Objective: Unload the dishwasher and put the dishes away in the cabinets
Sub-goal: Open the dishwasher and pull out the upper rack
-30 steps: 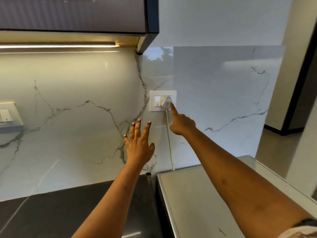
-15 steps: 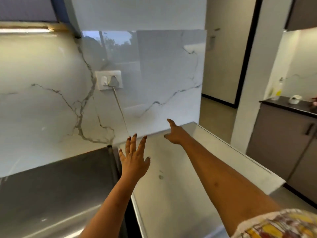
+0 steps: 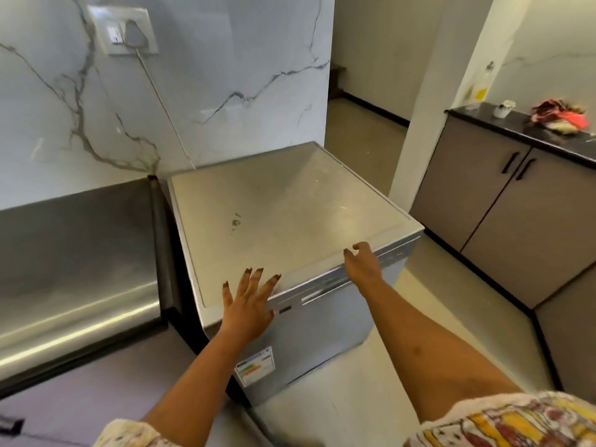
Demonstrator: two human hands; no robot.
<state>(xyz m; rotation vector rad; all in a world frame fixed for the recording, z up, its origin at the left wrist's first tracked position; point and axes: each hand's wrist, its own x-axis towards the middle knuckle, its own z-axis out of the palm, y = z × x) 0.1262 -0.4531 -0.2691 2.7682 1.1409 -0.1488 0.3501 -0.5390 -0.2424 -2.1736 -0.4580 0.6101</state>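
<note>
A freestanding silver dishwasher (image 3: 283, 204) stands against the marble wall, its door shut and its flat top bare. My left hand (image 3: 248, 304) hovers with fingers spread over the front left edge of its top. My right hand (image 3: 362, 262) is at the front right edge, above the control strip, fingers loosely curled and holding nothing. No dishes are in view.
A dark steel-look counter (image 3: 74, 246) adjoins the dishwasher on the left. A wall socket (image 3: 124, 30) with a plug and cord is above. Grey cabinets (image 3: 503, 214) with a black top stand at right, carrying a white cup (image 3: 504, 108) and a red cloth (image 3: 561, 119).
My right hand came down from the wall socket to the dishwasher's front edge. My view dropped from the wall to the dishwasher, and my left hand lowered over its top.
</note>
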